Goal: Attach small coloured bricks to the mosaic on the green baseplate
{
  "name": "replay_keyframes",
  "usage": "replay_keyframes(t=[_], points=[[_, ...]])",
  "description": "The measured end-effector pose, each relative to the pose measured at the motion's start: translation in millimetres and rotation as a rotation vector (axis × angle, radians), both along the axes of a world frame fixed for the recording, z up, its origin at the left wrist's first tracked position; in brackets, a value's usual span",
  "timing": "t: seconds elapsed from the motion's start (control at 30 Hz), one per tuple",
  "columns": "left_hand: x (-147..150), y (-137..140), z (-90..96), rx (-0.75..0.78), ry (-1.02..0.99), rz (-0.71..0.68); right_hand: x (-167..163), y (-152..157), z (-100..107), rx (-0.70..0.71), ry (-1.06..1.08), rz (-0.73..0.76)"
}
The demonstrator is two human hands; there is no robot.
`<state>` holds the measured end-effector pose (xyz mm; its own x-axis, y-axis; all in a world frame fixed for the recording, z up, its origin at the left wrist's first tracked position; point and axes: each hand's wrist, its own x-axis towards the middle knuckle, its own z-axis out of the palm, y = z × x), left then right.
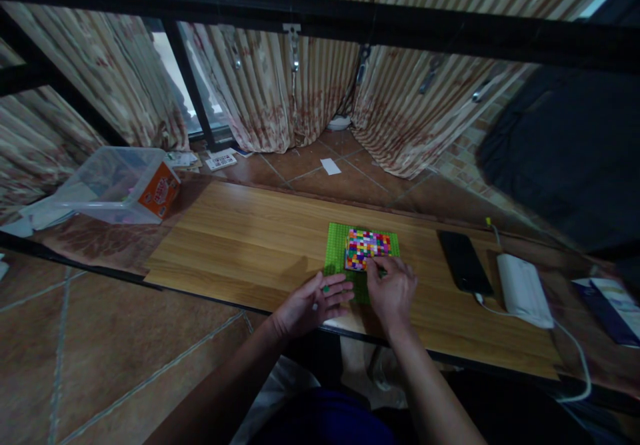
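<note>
A green studded baseplate [336, 239] lies on the wooden board. On it stands a block built of many small multicoloured toy bricks [367, 248]. My right hand [393, 288] is closed in a pinch at the front right edge of this block, and the fingers hide what is between them. To its left, my left hand [315, 305] is held palm up with the fingers stretched out, beside the baseplate's front left corner. A small green brick [326, 289] rests on its fingers, and a tiny whitish piece [315, 307] lies on the palm.
A clear plastic box [120, 185] with an orange label stands at the board's left end. To the right lie a black phone [465, 261] and a white power bank [525, 289] joined by a cable. A dark metal bar [320, 15] crosses above, before striped curtains.
</note>
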<state>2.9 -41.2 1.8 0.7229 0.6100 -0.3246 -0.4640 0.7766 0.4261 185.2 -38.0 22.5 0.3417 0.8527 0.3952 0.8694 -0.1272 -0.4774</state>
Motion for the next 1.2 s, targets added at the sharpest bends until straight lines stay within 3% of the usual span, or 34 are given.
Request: replay_keyframes(t=[0.4, 0.73, 1.0, 1.2], points=[[0, 1, 1.9, -0.022, -0.009, -0.002, 1, 4, 0, 0.03, 0.146, 0.002], [-1, 1, -3.1, -0.011, -0.038, -0.008, 8, 14, 22, -0.2, 0.169, -0.011], [0, 0, -3.9, 0.001, -0.033, -0.006, 5, 19, 24, -0.262, 0.177, -0.029], [1, 0, -5.6, 0.003, -0.037, 0.004, 7, 17, 21, -0.261, 0.297, -0.001]])
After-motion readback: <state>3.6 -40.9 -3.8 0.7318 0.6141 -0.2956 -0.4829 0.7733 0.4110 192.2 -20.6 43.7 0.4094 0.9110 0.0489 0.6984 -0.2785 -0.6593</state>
